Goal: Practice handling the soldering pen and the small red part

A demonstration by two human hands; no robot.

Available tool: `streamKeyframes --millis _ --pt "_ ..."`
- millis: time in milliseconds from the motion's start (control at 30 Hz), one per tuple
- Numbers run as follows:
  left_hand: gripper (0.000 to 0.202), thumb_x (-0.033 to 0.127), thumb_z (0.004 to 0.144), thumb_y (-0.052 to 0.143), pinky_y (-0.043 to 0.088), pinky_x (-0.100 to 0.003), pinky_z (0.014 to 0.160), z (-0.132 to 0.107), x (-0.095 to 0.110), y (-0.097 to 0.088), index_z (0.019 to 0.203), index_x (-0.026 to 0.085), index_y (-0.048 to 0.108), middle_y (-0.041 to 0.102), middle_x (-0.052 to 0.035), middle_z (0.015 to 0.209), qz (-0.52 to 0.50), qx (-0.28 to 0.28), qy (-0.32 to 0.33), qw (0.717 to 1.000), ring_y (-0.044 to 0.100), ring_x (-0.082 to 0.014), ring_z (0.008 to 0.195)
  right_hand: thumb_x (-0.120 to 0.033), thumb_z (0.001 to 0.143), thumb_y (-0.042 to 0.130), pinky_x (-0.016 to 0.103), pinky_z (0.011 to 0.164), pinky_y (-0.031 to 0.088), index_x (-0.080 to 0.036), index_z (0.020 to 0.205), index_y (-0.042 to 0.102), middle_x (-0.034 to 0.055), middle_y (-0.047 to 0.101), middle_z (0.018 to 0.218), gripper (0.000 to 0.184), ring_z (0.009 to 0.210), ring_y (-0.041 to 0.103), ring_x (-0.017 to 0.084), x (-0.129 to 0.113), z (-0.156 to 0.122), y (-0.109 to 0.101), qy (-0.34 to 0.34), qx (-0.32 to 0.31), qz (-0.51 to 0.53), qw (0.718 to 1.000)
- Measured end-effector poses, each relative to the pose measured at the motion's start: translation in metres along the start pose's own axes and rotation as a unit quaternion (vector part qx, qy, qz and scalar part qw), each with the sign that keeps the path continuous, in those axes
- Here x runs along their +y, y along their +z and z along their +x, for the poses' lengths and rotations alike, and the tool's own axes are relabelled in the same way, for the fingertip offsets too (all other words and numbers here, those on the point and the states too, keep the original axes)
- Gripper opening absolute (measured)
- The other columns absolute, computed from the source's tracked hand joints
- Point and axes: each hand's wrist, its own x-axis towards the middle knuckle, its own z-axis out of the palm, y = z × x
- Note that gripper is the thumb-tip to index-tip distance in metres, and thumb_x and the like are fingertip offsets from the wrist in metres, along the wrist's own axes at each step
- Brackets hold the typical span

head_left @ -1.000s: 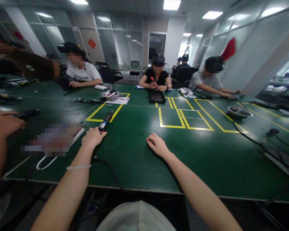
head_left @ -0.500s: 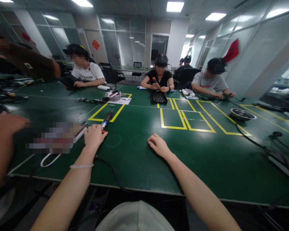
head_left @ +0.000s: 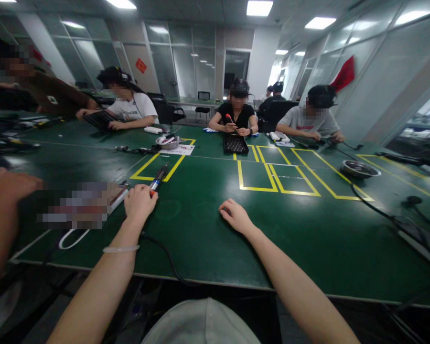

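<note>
My left hand [head_left: 139, 203] is wrapped round an electric screwdriver [head_left: 159, 177] on the green table. The tool has a dark front with a blue band and a thin bit pointing away from me; its grip is mostly hidden by my fingers. A black cord [head_left: 168, 253] runs from below my left wrist towards the table's near edge. My right hand [head_left: 234, 216] rests on the tabletop to the right, its fingers loosely curled in, with nothing visible in them. Yellow tape rectangles [head_left: 258, 189] mark the table beyond both hands.
A blurred-out flat object [head_left: 116, 200] lies left of my left hand, beside another person's hand [head_left: 12, 184]. Farther off are a bowl [head_left: 167, 142] on paper and a black tray [head_left: 235, 145] before a co-worker holding a red-tipped tool. A metal bowl [head_left: 360, 168] stands right.
My hands and the screwdriver stay almost in place. At the far left, a person in brown has shifted, and a co-worker's dark tray is tilted with both hands on it.
</note>
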Motion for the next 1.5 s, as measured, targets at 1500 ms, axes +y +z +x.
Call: streamKeyframes --millis 1500 --pt "0.046 0.033 0.088 0.053 0.047 -0.028 0.078 -0.050 0.150 0.002 0.133 0.022 0.048 0.060 -0.0029 0.096 -0.470 -0.198 0.342 0.789 0.058 -0.0135 0.082 -0.038 0.073 0.070 0.022 0.050 0.044 -0.020 0.084 0.052 -0.0037 0.056 0.067 0.028 0.056 0.055 0.010 0.008 0.008 0.003 0.105 0.018 0.448 0.888"
